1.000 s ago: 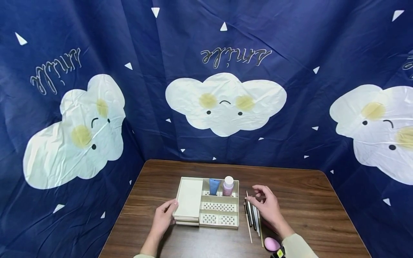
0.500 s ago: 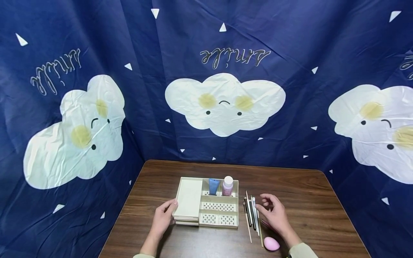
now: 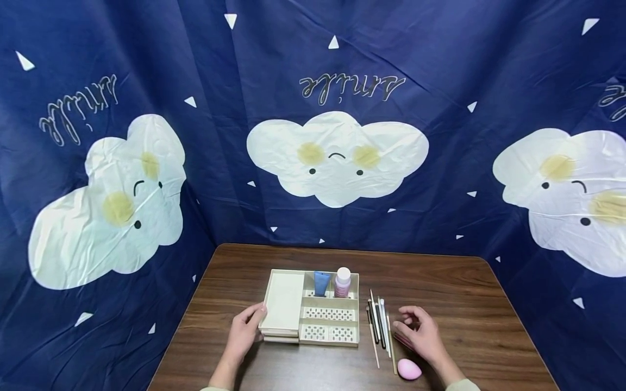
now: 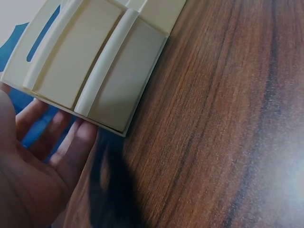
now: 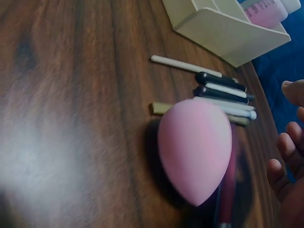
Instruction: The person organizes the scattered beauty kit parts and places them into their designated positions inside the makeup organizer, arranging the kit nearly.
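Observation:
A cream desk organizer with drawers on its left side stands on the table. My left hand grips its left edge, thumb at the top and fingers along the side. In the left wrist view the drawer fronts are pushed in. My right hand holds nothing, its fingers loosely bent, just right of a row of makeup brushes. Below that hand lies a dark red slender item, partly hidden. A pink makeup sponge rests near the brush ends.
In the organizer's back compartments stand a blue tube and a pink bottle with a white cap. Perforated compartments lie in front of them. The wooden table meets a dark blue cloud-print curtain on its back and sides.
My right hand has drawn back from over the brushes to their right, and the brush tips show again. My left hand keeps its grip on the organizer. The head view has shifted slightly.

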Tool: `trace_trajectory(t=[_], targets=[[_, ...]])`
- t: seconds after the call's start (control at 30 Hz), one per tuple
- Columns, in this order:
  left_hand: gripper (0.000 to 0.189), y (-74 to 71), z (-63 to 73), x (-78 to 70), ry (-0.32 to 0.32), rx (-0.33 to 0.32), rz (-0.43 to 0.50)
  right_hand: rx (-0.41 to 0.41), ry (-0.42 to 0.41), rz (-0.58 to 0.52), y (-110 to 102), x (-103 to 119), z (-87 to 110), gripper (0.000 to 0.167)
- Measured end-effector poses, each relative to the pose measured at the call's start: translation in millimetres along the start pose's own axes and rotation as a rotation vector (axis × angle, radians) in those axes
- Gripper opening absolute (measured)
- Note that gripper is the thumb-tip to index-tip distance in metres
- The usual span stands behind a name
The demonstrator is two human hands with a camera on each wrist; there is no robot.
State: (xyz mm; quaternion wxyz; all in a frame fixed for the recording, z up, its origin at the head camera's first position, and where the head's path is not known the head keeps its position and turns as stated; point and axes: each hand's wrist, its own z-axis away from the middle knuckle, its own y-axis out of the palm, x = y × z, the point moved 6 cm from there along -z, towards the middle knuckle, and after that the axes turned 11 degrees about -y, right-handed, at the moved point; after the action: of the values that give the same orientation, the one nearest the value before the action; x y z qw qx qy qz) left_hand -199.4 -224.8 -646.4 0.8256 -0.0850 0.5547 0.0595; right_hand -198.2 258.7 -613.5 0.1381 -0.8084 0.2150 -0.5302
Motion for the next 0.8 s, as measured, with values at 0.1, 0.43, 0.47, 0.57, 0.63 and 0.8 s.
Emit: trace_trajectory(t=[0.1, 0.43, 0.47, 0.57, 0.63, 0.8], targets=[[0.047, -0.8, 0.5, -0.2, 0.000, -0.006, -0.004, 0.005, 0.013, -0.005, -1, -6, 7.2, 0.032], [0.046, -0.9, 3.5, -2.2, 0.017, -0.012, -0.007, 0.002, 0.053, 0.042, -14, -15, 22.3, 0.032], [0.046, -0.7, 4.0, -2.4, 0.018, -0.011, -0.005, 0.001, 0.043, 0.052, -15, -15, 23.5, 0.032], [0.047, -0.6, 4.7, -2.4, 0.014, -0.003, 0.002, 0.005, 0.025, 0.061, -18, -18, 28.1, 0.032], [0.047, -0.8, 4.6, -2.2, 0.008, 0.001, 0.003, 0.015, 0.024, 0.062, -20, -20, 31.6, 0.031], [0.047, -0.3, 1.8, -0.9, -0.001, 0.015, -0.009, 0.038, 0.044, 0.093, -24, -25, 40.0, 0.030]])
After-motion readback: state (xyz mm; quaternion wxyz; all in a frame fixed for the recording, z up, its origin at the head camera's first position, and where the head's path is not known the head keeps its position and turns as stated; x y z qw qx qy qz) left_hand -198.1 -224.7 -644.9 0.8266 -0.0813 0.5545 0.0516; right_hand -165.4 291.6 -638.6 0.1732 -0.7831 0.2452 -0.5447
